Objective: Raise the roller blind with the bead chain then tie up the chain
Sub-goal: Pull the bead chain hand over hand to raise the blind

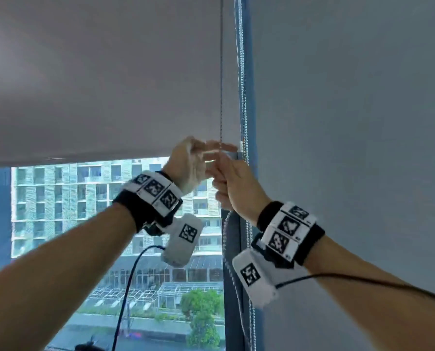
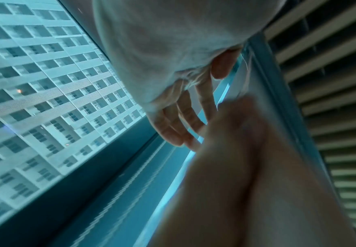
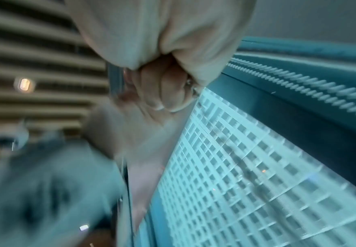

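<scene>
while the roller blind (image 1: 97, 84) hangs partway up with window showing under its hem, the bead chain (image 1: 242, 79) runs straight up and down along the frame at the blind's right edge, just beyond both raised hands. right hand (image 1: 233, 182) is clenched round the chain in a fist (beads emerge below the fist), the nearer hand for the next downward pull. left hand (image 1: 190, 164) sits just beside it with fingers (image 2: 185, 115) spread loose, grasping nothing visible.
</scene>
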{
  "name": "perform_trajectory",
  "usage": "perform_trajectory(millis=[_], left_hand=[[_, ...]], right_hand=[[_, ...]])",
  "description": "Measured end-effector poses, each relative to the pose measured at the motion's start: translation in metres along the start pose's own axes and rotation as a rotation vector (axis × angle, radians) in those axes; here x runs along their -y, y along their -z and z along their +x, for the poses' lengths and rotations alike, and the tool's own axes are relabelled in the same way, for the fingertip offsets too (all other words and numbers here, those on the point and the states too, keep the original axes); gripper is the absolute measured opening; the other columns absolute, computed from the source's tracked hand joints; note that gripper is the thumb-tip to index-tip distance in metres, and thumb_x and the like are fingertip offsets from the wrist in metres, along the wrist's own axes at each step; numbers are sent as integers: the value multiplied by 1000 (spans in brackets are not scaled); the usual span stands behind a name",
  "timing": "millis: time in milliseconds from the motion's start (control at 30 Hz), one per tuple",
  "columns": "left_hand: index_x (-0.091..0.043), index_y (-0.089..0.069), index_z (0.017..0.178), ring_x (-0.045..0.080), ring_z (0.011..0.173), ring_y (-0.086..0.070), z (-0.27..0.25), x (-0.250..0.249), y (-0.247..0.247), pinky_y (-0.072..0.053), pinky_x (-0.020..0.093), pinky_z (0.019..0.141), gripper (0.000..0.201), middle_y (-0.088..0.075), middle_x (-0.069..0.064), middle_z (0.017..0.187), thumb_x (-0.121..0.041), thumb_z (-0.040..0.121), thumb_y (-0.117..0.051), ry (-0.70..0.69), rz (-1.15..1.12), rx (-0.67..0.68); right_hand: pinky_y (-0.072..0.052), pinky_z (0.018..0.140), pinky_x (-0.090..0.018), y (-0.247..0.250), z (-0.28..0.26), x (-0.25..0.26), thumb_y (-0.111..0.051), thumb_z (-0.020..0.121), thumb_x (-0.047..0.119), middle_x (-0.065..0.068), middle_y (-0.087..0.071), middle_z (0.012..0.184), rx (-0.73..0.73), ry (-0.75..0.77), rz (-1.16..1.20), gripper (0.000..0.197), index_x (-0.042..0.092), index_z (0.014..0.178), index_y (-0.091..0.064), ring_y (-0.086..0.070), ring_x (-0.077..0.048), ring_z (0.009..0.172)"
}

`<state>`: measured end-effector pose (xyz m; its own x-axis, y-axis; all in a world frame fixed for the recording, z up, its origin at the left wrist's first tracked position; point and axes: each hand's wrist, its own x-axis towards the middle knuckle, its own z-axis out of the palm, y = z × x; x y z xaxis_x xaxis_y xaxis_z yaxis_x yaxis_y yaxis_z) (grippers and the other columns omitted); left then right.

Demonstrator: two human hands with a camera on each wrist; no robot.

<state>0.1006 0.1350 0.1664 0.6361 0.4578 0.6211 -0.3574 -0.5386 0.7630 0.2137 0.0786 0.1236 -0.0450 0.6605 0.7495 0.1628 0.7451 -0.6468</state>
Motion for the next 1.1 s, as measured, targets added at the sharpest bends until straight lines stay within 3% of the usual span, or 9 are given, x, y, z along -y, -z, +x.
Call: perform_trajectory(millis=[133, 333, 433, 567, 700, 767, 867, 1000, 1100], left_hand=[[0, -54, 114, 24, 68, -62, 33, -57, -13, -49, 27, 60, 48, -62, 8, 74, -37, 96, -29, -55, -86, -95], [-18, -35, 61, 6, 34, -17, 39, -32, -37, -15, 12, 35, 33, -26, -5, 49, -14, 94, -31, -177, 95, -292], [-18, -35, 62, 5, 34, -18, 25, -2, -42, -15, 11, 33, 37, -26, -5, 51, -18, 99, -30, -167, 55, -232], [-15, -41, 62, 3, 29, -24, 10, 27, -34, -20, 11, 31, 40, -30, -9, 44, -23, 101, -32, -162, -5, -254], [-7, -43, 73, 3, 31, -23, -9, 56, -36, -16, 12, 35, 35, -34, -9, 44, -24, 101, -30, -73, -51, -222], [-4, -51, 88, 8, 36, -29, -17, 70, -38, -21, 16, 38, 27, -38, 0, 52, -15, 101, -29, -33, -57, -196], [-4, -52, 75, 15, 47, -50, -21, 66, -31, -41, 23, 47, 26, -54, 5, 58, -5, 94, -35, 63, -94, -126], [-7, -49, 88, 23, 68, -55, -2, 18, -7, -47, 34, 68, 16, -51, 11, 79, -15, 88, -36, 9, -166, -76], [-3, -55, 100, 22, 61, -58, 14, -23, -2, -50, 28, 54, 36, -59, 10, 73, -29, 97, -30, -90, -77, -72]], right_hand=[[-17, 35, -17, -2, -33, -42, -29, 105, 35, 15, -26, 45, 72, -64, -59, 49, 21, 58, -31, -15, -4, 36], [-28, 38, -19, 9, -64, -82, -36, 102, 36, 4, -32, 53, 246, -231, 0, 45, 21, 60, -47, -28, -6, 38], [-51, 62, -25, 26, -46, -60, -41, 86, 23, -9, -49, 73, 268, -316, 204, 22, 12, 88, -61, -53, -16, 63], [-48, 81, -35, 43, 4, -5, -41, 86, 22, -15, -57, 92, 200, -176, 330, 29, 6, 103, -58, -55, -27, 83], [-49, 78, -33, 36, 57, 48, -29, 104, 34, -10, -61, 89, 47, -94, 141, 40, 4, 113, -54, -60, -22, 81], [-47, 56, -27, 27, 71, 60, -27, 105, 36, -3, -53, 68, -22, -74, 136, 43, 4, 105, -57, -55, -14, 57], [-26, 33, -17, 15, 77, 51, -27, 106, 30, 11, -34, 45, -95, 47, 13, 44, 11, 77, -55, -29, -5, 31], [-26, 36, -18, 1, 62, 30, -31, 105, 27, 11, -37, 43, -115, 123, -107, 43, 11, 70, -49, -30, -1, 30], [-30, 45, -18, -5, 42, 12, -30, 105, 22, 17, -39, 47, -86, 232, -279, 42, 21, 66, -46, -34, 2, 41]])
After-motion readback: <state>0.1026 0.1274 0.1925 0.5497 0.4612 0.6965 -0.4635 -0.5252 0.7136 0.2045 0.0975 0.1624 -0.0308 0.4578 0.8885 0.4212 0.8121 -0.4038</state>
